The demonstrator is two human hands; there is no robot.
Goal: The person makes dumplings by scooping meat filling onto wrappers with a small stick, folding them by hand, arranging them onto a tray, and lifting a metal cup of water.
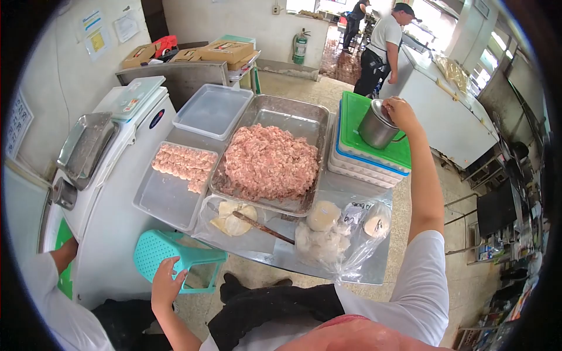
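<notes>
My right hand [400,113] is closed on the upper edge of a metal mug [377,130] standing on a green lid [354,114]. The mug's top looks closed; I cannot tell whether that is a lid or its base. Under the green lid are stacked white containers [358,169]. My left hand [166,282] holds nothing, its fingers loosely bent and apart, near a turquoise stool [153,253]. A metal tray [293,108] holds a mound of ground meat [270,161]. Left of it, a plastic tray [167,202] carries rows of filled dumplings [184,164].
Dough-like wrappers [234,221], a wooden stick [263,227] and bagged pale rounds [325,234] lie along the table's near edge. An empty clear bin [208,111] sits behind. A co-worker's arm [63,256] is at far left; another person [383,50] stands beside a white freezer [439,111].
</notes>
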